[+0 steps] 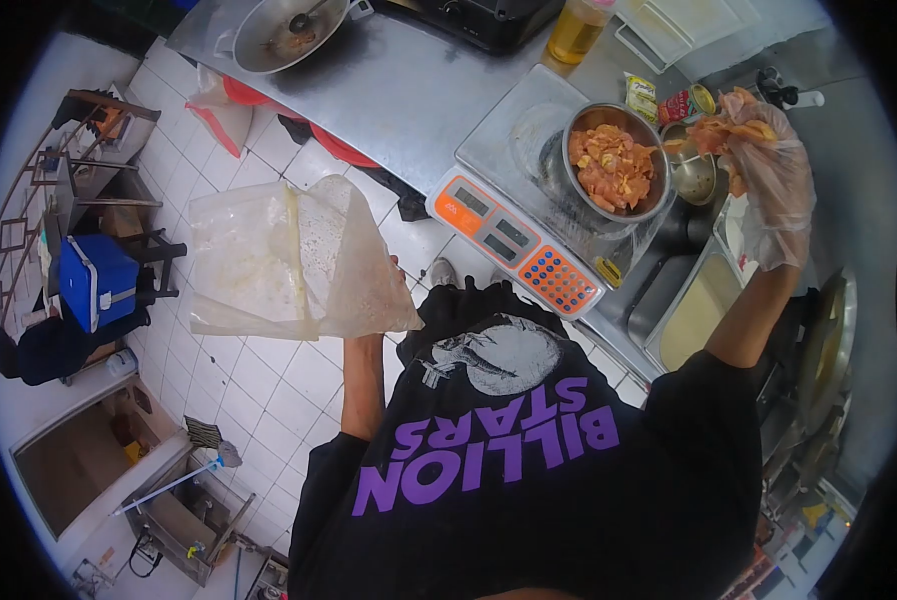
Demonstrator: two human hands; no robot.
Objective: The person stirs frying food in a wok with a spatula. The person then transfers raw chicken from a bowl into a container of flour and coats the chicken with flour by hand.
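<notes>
White tiles point(319, 385) are covering the kitchen floor, and a steel counter point(389, 75) is stretching across the top of our view from eleven o'clock toward two. At two o'clock, a metal bowl point(609, 114) is sitting on a scale point(514, 245) and is carrying a heap of raw meat point(614, 168); by our judgement, most of the meat in sight is already lying inside. A smaller portion, a loose strip point(711, 134), is hanging outside, beyond the bowl's three o'clock rim. Our right hand point(772, 170), in a clear plastic glove, is gripping that strip, its free end pointing toward nine o'clock and its long axis running roughly nine to three. At ten o'clock, above the floor, our left hand point(400, 270), mostly hidden, is clutching a cloudy plastic bag point(244, 260). The bag's long axis is also running nine to three, its broad end facing nine and a narrow corner pointing toward four, at our black shirt point(539, 480). What the bag is holding, if anything, we are not managing to tell.
</notes>
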